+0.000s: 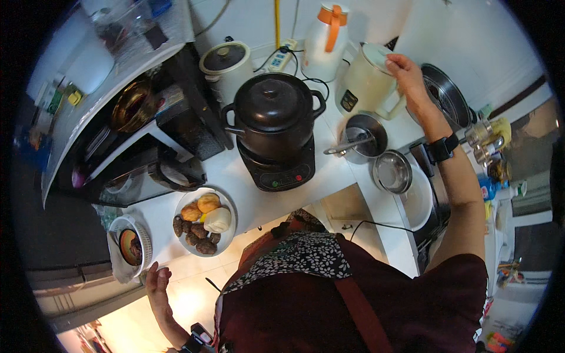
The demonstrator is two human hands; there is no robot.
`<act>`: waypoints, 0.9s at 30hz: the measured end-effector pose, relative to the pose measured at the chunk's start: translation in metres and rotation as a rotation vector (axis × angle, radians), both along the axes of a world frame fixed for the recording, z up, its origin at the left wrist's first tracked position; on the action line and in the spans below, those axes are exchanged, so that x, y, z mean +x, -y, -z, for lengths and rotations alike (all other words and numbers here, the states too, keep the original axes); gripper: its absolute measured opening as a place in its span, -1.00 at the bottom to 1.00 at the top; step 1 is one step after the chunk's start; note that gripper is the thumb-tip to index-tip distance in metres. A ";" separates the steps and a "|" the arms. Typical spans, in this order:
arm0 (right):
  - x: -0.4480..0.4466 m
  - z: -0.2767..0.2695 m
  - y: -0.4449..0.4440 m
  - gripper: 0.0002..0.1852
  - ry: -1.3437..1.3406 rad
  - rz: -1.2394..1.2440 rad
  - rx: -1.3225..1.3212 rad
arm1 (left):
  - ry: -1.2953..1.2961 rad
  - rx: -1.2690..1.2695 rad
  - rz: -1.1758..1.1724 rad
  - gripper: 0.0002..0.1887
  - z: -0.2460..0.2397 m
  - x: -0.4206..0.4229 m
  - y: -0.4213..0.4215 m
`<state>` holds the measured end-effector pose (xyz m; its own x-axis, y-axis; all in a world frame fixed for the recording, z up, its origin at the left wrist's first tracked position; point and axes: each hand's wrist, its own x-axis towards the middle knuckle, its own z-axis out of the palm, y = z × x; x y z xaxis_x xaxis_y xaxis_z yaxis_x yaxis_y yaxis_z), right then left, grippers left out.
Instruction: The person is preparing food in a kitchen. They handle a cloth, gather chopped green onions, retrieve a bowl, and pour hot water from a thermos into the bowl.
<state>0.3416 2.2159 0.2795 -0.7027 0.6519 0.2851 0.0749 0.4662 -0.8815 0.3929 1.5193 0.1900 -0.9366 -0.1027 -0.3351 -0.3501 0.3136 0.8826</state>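
My right hand [405, 73] is at the pale green lid [377, 57] of a cream electric kettle [362, 86], its fingertips on the lid's edge; whether they grip it cannot be told. Low at the left, my left hand [159, 282] is held with bent fingers beside a white plastic basket [148, 247] that holds a bowl; nothing shows in it. A black lidded pot [273, 114] sits on a black induction cooker [287, 174] in the middle. Near the counter's front edge, a white plate [231, 238] carries a pale bun, fried yellow-brown pieces and several dark brown lumps.
A steel saucepan [379, 141] with a utensil in it stands beside the kettle, near a metal strainer [393, 172] over a white bowl [423, 203]. Behind are a white slow cooker [227, 79], a power strip [282, 56] with cables and a white jug with orange handle [324, 48].
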 end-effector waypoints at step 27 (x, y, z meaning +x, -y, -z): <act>0.048 0.095 -0.081 -0.41 -0.137 0.250 -0.182 | 0.061 0.013 0.224 -0.48 -0.015 -0.012 -0.089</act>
<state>0.3900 2.2972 0.1842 -0.4782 0.8480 0.2287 0.0419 0.2822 -0.9585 0.3809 1.6082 0.2046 -0.9133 0.1101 -0.3921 -0.3263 0.3781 0.8663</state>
